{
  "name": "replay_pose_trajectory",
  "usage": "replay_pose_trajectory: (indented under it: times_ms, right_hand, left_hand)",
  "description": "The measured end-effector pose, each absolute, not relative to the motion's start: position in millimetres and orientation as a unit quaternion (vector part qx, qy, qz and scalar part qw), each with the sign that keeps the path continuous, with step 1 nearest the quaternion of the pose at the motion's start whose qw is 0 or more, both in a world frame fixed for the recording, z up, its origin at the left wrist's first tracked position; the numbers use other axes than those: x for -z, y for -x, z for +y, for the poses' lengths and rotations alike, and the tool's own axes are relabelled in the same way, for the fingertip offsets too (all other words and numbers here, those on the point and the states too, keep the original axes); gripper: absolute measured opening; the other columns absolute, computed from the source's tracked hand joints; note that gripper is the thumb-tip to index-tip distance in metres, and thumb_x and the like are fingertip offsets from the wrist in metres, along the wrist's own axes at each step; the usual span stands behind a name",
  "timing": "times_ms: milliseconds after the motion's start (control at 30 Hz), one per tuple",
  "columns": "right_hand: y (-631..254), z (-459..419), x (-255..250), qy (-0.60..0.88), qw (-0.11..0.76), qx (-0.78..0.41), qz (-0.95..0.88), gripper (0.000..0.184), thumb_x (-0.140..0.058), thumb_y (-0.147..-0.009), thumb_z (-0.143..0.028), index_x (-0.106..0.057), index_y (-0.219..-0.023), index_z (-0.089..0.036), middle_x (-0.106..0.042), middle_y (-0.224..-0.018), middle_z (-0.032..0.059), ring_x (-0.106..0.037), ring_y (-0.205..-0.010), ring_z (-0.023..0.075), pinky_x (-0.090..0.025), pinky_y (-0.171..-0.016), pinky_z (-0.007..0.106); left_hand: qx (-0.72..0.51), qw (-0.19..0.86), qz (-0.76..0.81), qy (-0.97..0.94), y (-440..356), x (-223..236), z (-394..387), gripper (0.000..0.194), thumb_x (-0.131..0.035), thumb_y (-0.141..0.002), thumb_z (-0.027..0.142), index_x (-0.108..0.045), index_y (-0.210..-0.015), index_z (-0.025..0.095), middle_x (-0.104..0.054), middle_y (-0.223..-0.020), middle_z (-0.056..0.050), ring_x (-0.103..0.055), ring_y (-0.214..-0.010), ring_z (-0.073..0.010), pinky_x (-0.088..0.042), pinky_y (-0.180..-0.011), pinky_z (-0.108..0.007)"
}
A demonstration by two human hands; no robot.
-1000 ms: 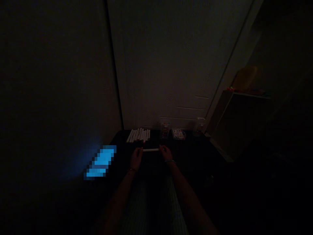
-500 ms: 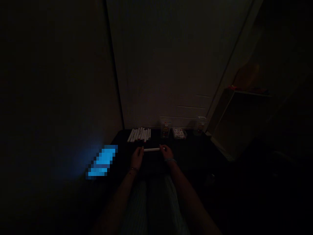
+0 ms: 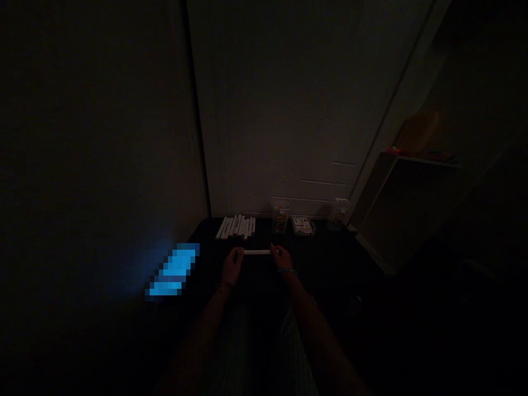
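Observation:
A white marker (image 3: 257, 252) lies level between my two hands, just above or on the dark tabletop; the dim light hides which. My left hand (image 3: 233, 265) is closed round its left end, and my right hand (image 3: 282, 259) pinches its right end. Beyond my left hand, several white markers (image 3: 236, 226) lie side by side in a loose row. Behind my right hand stand a clear plastic case (image 3: 280, 220) and a low box (image 3: 303, 225) packed with small printed tops.
Another clear case (image 3: 339, 214) stands at the table's back right, near the wall (image 3: 284, 121). A blurred, glowing blue screen (image 3: 173, 270) is at the left edge of the dark table (image 3: 330, 258). Farther right is a shelf unit (image 3: 391, 203) with things on top.
Both hands keep their hold on the marker and have hardly moved. The whole view has shifted very slightly.

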State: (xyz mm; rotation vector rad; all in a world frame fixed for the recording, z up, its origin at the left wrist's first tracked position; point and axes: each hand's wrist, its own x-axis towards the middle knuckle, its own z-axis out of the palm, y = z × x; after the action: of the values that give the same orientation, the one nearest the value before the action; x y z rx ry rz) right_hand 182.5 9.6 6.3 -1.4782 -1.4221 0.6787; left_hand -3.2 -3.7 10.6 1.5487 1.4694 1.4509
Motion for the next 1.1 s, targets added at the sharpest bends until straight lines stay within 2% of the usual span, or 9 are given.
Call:
replay_pose_trajectory:
  times_ms: [367, 600, 867, 1100]
  right_hand:
    - [-182, 3, -13, 0.579, 0.475, -0.328, -0.576, 0.037, -0.044, -0.073, -0.053, -0.061, -0.084, -0.022, -0.056, -0.067, -0.0025, -0.05, -0.066, 0.012, -0.036, -0.058, 0.019]
    - [-184, 8, -6, 0.565, 0.486, -0.306, -0.592, 0.038, -0.042, -0.073, -0.055, -0.06, -0.085, -0.023, -0.057, -0.076, -0.0034, -0.051, -0.072, 0.0125, -0.037, -0.063, 0.02]
    - [-183, 10, -3, 0.581, 0.47, -0.293, -0.597, 0.041, -0.032, -0.079, -0.054, -0.059, -0.082, -0.023, -0.056, -0.073, -0.002, -0.05, -0.071, 0.012, -0.036, -0.061, 0.019]
    - [-183, 7, -5, 0.579, 0.472, -0.276, -0.605, 0.039, -0.034, -0.079, -0.054, -0.059, -0.083, -0.024, -0.057, -0.074, -0.0025, -0.051, -0.07, 0.0117, -0.036, -0.062, 0.019]
  left_hand:
    - [-0.554, 0.289, 0.527, -0.576, 3, -6, -2, 0.034, -0.046, -0.072, 0.048, -0.056, -0.088, 0.019, -0.054, -0.071, 0.001, -0.05, -0.066, -0.012, -0.04, -0.061, -0.022]
    - [-0.582, 0.319, 0.516, -0.542, 1, -3, 1, 0.036, -0.05, -0.07, 0.047, -0.05, -0.091, 0.018, -0.057, -0.071, 0.0, -0.054, -0.068, -0.0125, -0.041, -0.062, -0.023]
    - [-0.538, 0.256, 0.556, -0.58, 3, -6, -3, 0.029, -0.04, -0.076, 0.044, -0.052, -0.089, 0.021, -0.059, -0.069, 0.001, -0.054, -0.067, -0.0143, -0.04, -0.065, -0.026]
    - [-0.54, 0.267, 0.556, -0.572, 2, -10, -6, 0.027, -0.038, -0.077, 0.041, -0.055, -0.087, 0.022, -0.058, -0.067, 0.002, -0.051, -0.059, -0.0126, -0.038, -0.057, -0.023]
